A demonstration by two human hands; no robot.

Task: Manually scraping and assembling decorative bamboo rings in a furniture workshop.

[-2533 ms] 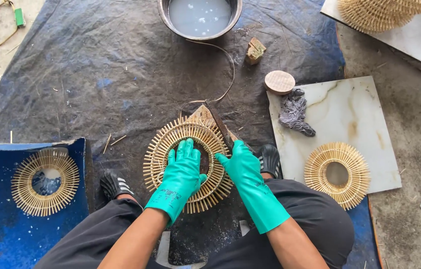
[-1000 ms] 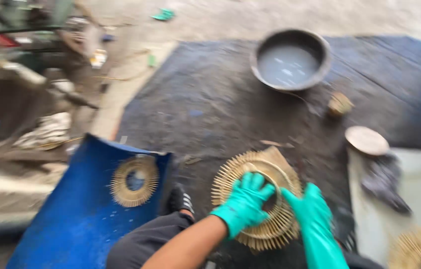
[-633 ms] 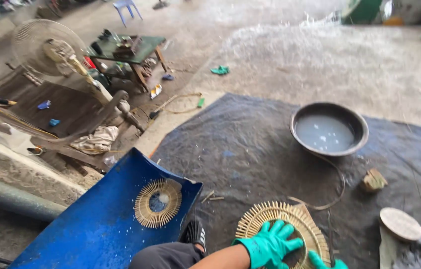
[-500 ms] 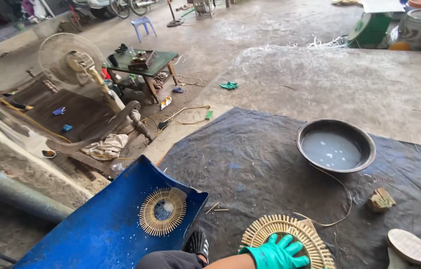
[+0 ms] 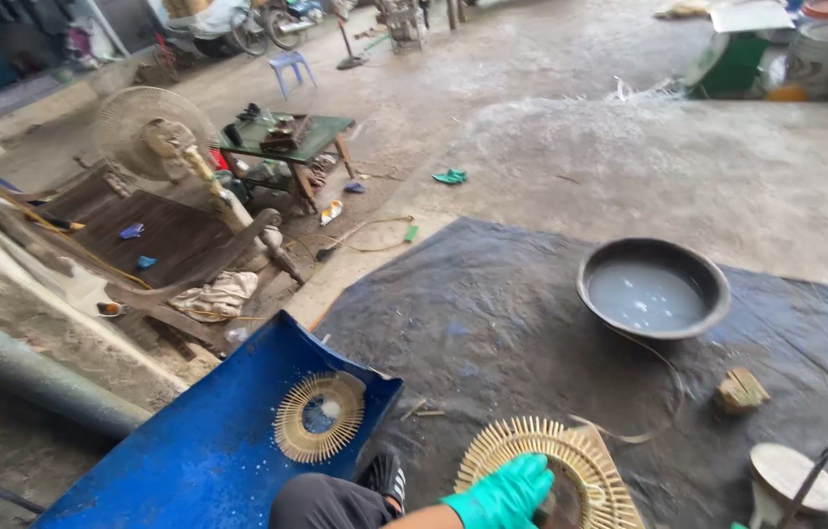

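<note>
Since half a second ago the view has tilted further up, so only the left hand (image 5: 504, 493) in its green glove shows at the bottom edge. Its fingers lie spread, gripping nothing, flat on the round woven rattan ring (image 5: 571, 475) on the dark tarp (image 5: 492, 323). A second ring (image 5: 318, 416) rests on the blue sheet (image 5: 198, 460); the water bowl (image 5: 653, 288) sits well apart.
</note>
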